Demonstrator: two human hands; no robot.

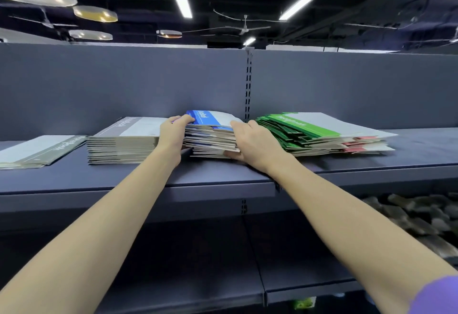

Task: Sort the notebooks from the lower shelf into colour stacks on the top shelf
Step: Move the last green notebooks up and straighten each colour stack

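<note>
Several notebook stacks lie on the top shelf (223,177). A blue stack (210,137) sits in the middle, between both hands. My left hand (172,137) grips its left side, fingers curled over the top blue cover. My right hand (250,145) clasps its right front corner, thumb on top and fingers underneath. A tall grey stack (124,142) stands just left of it. A low grey stack (37,150) lies at the far left. To the right a fanned green stack (304,130) rests on a few red notebooks (359,145).
A slotted upright (247,85) splits the grey back panel behind the stacks. The lower shelf (309,286) is dark, with only a small green item (303,304) at its front edge. Blurred dark goods (416,217) fill the right bay under the top shelf.
</note>
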